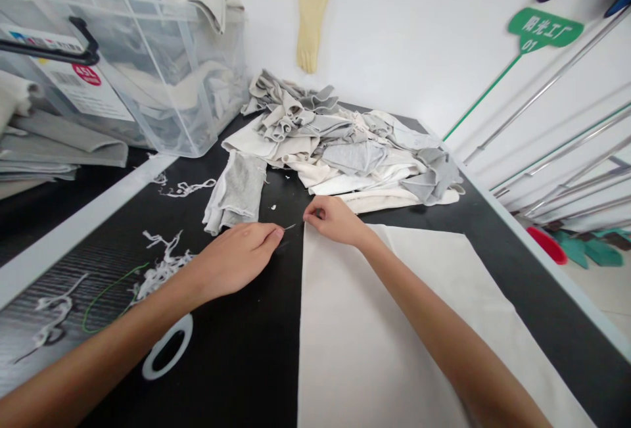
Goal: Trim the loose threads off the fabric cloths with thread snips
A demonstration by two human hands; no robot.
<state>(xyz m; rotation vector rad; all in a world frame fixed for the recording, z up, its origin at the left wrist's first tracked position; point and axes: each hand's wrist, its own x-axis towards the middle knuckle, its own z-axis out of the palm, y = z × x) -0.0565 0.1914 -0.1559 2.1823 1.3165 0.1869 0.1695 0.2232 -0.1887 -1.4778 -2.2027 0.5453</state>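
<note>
A large cream cloth sheet [394, 323] lies flat on the black table [246, 356]. My right hand [332, 219] pinches its far left corner with the fingers closed. Just left of that corner, my left hand [241, 256] is closed in a pinch on a thin needle [290, 227] whose tip points toward the cloth corner. The two hands are a short gap apart.
A heap of grey and cream fabric pieces [340, 145] lies beyond the hands. Cloth trimmings [160, 263], a green thread and a white ring [167, 348] sit at left. A clear plastic bin [148, 66] stands back left, a rubber glove [310, 20] hangs on the wall, metal rods [557, 158] lean at right.
</note>
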